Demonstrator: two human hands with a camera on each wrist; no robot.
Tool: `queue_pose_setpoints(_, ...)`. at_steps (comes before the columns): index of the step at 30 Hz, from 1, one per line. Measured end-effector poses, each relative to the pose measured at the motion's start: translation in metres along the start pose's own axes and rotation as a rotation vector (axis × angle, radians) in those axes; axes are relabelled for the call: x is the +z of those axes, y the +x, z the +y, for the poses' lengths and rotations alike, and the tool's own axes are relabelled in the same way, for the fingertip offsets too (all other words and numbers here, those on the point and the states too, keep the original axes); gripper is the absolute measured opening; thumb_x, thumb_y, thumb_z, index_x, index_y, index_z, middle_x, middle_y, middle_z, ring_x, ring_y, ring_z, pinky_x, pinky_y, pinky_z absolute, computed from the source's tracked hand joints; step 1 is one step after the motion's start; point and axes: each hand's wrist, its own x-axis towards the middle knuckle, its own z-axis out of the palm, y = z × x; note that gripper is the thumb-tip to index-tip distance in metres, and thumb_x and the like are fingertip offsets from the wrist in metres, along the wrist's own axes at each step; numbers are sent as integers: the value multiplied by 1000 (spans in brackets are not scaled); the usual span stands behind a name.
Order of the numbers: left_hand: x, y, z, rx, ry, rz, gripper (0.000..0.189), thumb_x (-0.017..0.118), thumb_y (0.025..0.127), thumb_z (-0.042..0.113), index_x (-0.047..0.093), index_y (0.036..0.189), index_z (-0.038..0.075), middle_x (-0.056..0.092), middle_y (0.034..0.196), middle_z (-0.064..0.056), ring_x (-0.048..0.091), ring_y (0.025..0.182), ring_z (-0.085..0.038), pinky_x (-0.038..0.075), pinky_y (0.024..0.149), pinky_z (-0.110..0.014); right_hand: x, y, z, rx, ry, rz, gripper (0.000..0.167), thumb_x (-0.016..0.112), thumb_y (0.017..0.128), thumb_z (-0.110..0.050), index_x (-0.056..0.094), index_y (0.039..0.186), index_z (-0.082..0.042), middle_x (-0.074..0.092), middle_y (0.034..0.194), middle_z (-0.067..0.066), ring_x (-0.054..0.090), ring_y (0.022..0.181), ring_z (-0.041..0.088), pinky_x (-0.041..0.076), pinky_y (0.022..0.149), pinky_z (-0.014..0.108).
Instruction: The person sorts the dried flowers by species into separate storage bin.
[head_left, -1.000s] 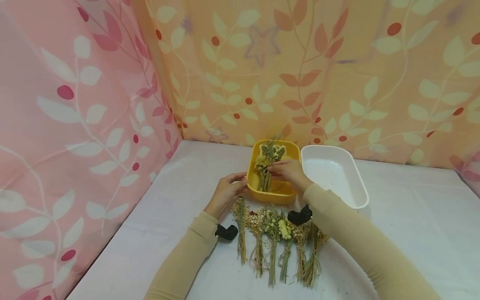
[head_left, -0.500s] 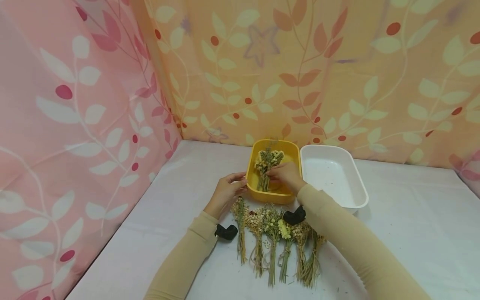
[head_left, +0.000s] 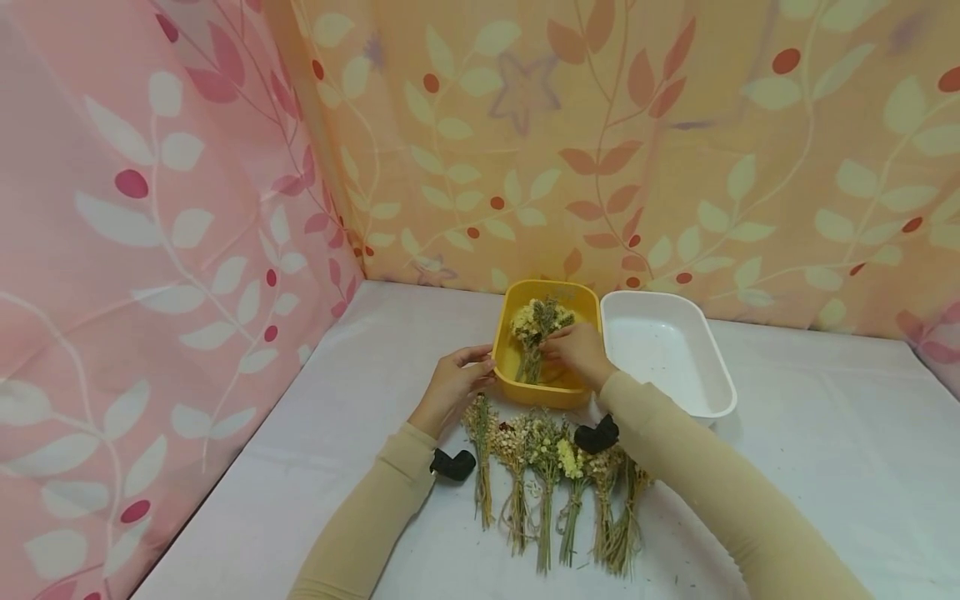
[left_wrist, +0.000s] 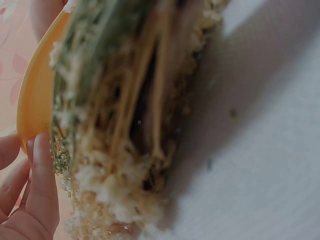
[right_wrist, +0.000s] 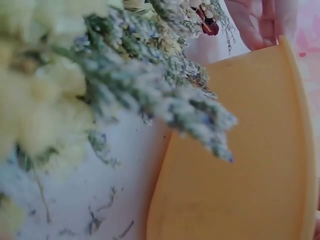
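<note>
My right hand [head_left: 579, 353] reaches into the yellow tub [head_left: 542, 395] and pinches a tied bunch of dried flowers [head_left: 536, 318] near its stems. Pale yellow heads and grey-green sprigs point toward the back of the tub, stems toward its front. At the tub's left rim is my left hand [head_left: 456, 382], thumb and fingers on either side of the edge. The left wrist view shows these fingers [left_wrist: 41, 180] against the tub wall. In the right wrist view, the right hand is almost wholly outside the frame.
Several tied dried-flower bunches [head_left: 546, 483] lie in a row in front of the tub, stems toward me. A white tub [head_left: 723, 375] stands right against the yellow one. Behind is a patterned orange cloth [head_left: 465, 150], at left a pink one [head_left: 187, 250]. Small plant crumbs dot the white tabletop [head_left: 795, 450].
My right hand has lowered the dried-flower bunch deeper into the yellow tub and shifted it slightly right, turning its heads. My left hand has stayed at the rim.
</note>
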Motion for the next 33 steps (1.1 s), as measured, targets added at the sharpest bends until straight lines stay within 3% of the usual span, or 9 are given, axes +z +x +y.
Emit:
queue_pose_setpoints(5, 0, 2, -3, 2, 0, 8, 41, 65, 97, 9, 59, 136, 1, 62, 119, -14, 68, 81, -8, 62, 86, -29, -6, -6, -5, 26, -3, 3, 28, 65, 95, -11, 70, 115, 8, 73, 110, 23, 73, 99, 31, 63, 85, 35)
queue_pose_setpoints(10, 0, 1, -2, 3, -4, 14, 39, 65, 97, 8, 60, 135, 2, 62, 120, -14, 68, 81, -8, 62, 86, -28, -15, -13, -10, 14, -45, -29, 31, 63, 96, -13, 69, 118, 8, 71, 115, 24, 71, 104, 33, 61, 91, 39)
queue_pose_setpoints(16, 0, 2, -3, 10, -4, 16, 39, 64, 97, 8, 60, 135, 1, 62, 119, -15, 68, 80, -8, 63, 86, -29, -28, -25, -16, -20, 156, -116, 37, 58, 100, -12, 60, 129, 12, 64, 126, 28, 70, 110, 30, 56, 100, 42)
queue_pose_setpoints(21, 1, 2, -2, 2, -22, -2, 40, 65, 96, 7, 60, 136, 1, 62, 119, -14, 68, 80, -8, 62, 85, -28, -39, -47, -16, -34, 224, -149, 42, 62, 99, -14, 57, 133, 11, 66, 128, 23, 72, 106, 22, 56, 99, 36)
queue_pose_setpoints(33, -1, 3, -4, 7, -4, 5, 40, 65, 97, 8, 59, 136, 1, 62, 116, -11, 68, 80, -8, 62, 91, -35, -63, -100, 9, -37, 239, -201, 48, 62, 100, -24, 56, 136, 6, 68, 127, 16, 71, 106, 12, 57, 99, 34)
